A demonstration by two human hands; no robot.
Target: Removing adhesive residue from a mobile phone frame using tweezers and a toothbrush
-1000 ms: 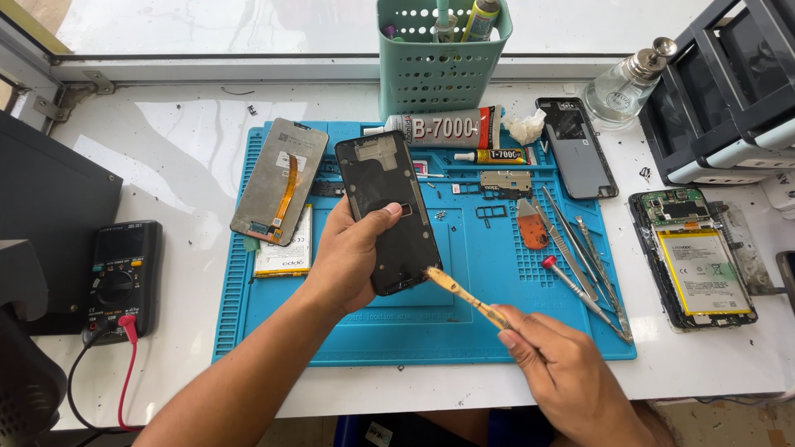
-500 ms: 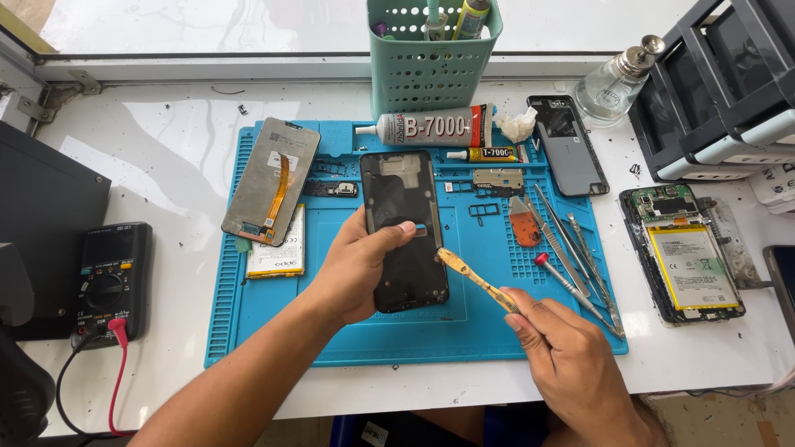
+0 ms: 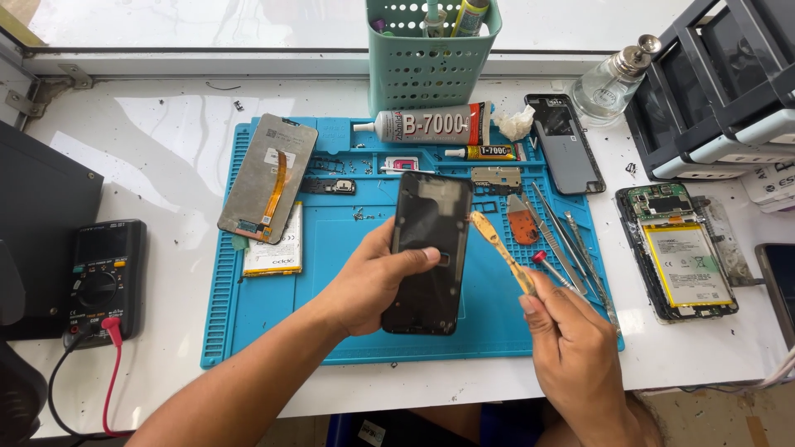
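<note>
From the head view, we see our left hand (image 3: 377, 285) wrapped around a black rectangular phone frame (image 3: 429, 248), thumb pressed across its face, holding it above the blue silicone repair mat (image 3: 265, 323). Our right hand (image 3: 571, 348) pinches a slim yellow wooden-handled brush (image 3: 499, 248), its tip just beside the frame's right edge. Near the brush lie thin metal prying tools (image 3: 571, 236), and a black multimeter (image 3: 101, 277) sits well apart on the white table (image 3: 149, 132).
</note>
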